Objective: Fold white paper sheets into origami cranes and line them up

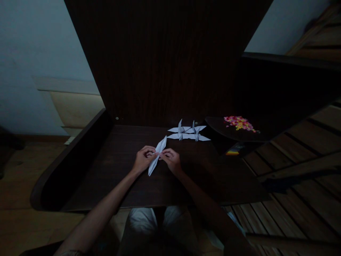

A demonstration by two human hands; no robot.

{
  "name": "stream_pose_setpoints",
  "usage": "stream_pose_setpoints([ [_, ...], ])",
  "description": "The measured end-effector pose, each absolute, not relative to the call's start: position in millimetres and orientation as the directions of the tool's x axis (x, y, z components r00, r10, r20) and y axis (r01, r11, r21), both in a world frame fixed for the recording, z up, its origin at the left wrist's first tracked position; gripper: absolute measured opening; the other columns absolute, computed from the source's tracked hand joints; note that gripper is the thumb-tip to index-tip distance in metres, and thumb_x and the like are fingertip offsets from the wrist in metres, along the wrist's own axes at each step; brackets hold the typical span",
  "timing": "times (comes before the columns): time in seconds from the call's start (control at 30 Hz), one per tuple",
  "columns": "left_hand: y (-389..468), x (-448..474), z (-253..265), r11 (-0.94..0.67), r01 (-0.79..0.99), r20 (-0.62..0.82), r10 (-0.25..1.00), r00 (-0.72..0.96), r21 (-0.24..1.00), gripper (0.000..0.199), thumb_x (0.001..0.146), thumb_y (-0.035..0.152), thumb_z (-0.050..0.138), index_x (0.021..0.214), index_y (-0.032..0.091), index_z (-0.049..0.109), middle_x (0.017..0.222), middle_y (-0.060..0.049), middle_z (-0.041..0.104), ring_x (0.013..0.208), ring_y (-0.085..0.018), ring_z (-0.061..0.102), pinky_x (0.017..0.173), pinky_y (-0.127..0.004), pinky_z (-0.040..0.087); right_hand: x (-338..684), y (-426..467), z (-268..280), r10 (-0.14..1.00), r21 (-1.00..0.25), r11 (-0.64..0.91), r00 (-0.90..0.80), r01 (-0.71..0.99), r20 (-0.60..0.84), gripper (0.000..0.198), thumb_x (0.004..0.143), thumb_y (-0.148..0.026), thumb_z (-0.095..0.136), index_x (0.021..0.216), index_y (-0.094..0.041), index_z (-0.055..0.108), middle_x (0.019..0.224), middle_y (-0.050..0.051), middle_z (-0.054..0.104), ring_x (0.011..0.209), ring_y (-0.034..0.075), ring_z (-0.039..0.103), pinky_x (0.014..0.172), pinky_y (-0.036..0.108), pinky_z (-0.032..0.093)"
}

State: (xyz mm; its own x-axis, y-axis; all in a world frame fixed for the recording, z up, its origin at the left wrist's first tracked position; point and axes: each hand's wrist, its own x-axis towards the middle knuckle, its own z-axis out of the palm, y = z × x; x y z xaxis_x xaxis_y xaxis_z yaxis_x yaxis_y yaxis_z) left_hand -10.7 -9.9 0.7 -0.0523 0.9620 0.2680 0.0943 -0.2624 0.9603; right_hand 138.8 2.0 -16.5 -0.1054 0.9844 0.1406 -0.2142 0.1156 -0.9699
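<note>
A folded piece of white paper (161, 145), long and pointed at both ends, is held above the dark desk (128, 142). My left hand (144, 158) pinches it at the middle from the left side. From the right, my right hand (171, 160) also grips its middle, fingertips close to those of the left. Just beyond the hands, several white origami cranes (195, 136) stand grouped on the desk with wings spread. The inner folds under my fingers are hidden.
To the right, a raised curved shelf (215, 124) bears a pile of small pink, red and yellow pieces (239, 123). Under it sits an object with a yellow stripe (232, 153). A raised side panel (71, 160) bounds the desk's left, and a tall dark back panel (165, 64) rises behind.
</note>
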Motion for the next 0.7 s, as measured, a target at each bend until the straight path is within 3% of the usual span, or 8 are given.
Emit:
stream_pose_setpoints([
  [0.23,-14.9,-11.7,5.4,-0.287,0.161,0.286,0.958,0.029,0.944,0.021,0.07,0.038,0.07,0.074,0.018,0.073,0.099,-0.01,0.061,0.087,-0.02,0.06,0.067,-0.029,0.053,140.3,0.9,-11.2,0.978,-0.971,0.172,-0.092,-0.164,0.189,0.026,0.061,-0.04,0.075,0.068,-0.018,0.062,0.071,0.002,0.062,0.066,0.017,0.062,0.061,0.031,0.056],
  [0.37,-17.2,-11.4,7.0,-0.277,0.139,0.27,0.96,0.073,0.951,0.024,0.065,0.039,0.074,0.076,0.019,0.074,0.108,-0.009,0.059,0.093,-0.022,0.06,0.069,-0.03,0.055,143.2,1.6,-9.5,0.975,-0.972,0.207,-0.057,-0.113,0.215,0.023,0.063,-0.039,0.074,0.067,-0.019,0.064,0.071,0.003,0.063,0.071,0.018,0.062,0.067,0.03,0.054],
  [0.7,-13.6,-14.5,7.8,-0.258,0.108,0.249,0.964,0.091,0.96,0.023,0.067,0.038,0.073,0.078,0.018,0.075,0.106,-0.011,0.061,0.093,-0.023,0.061,0.073,-0.033,0.054,142.8,1.5,-11.1,0.984,-0.967,0.119,-0.104,-0.224,0.145,0.024,0.063,-0.039,0.075,0.07,-0.018,0.064,0.073,0.002,0.064,0.069,0.018,0.063,0.063,0.032,0.058],
])
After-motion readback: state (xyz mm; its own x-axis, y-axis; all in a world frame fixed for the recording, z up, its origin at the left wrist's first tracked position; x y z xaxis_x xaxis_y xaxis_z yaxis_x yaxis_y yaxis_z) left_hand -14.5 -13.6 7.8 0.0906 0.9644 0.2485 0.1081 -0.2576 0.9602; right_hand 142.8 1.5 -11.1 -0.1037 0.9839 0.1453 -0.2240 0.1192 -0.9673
